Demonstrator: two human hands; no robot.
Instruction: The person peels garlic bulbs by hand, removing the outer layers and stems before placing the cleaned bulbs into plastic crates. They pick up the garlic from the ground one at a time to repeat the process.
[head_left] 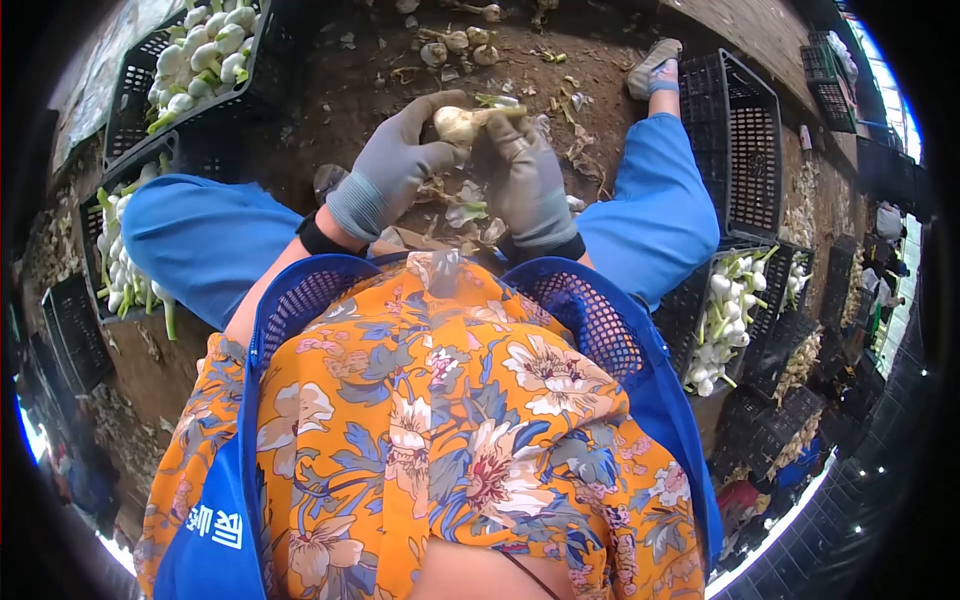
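Note:
My left hand (pixel 405 160), in a grey glove, is closed round a garlic bulb (pixel 457 127) in front of my lap. The bulb's pale stem points to the right. My right hand (pixel 527 180), gloved too, pinches the stem close to the bulb; part of its fingers is turned away from view. Below the hands, on the dirt floor, lie peeled skins and leaf scraps (pixel 467 207). More garlic bulbs with dry roots (pixel 460 45) rest on the ground just ahead.
A black crate of trimmed white garlic (pixel 205 55) stands at the upper left, with another garlic pile (pixel 118 262) beside my left knee. To the right are a black crate (pixel 752 150) and more garlic (pixel 722 320). Further crates (pixel 785 425) line the right side.

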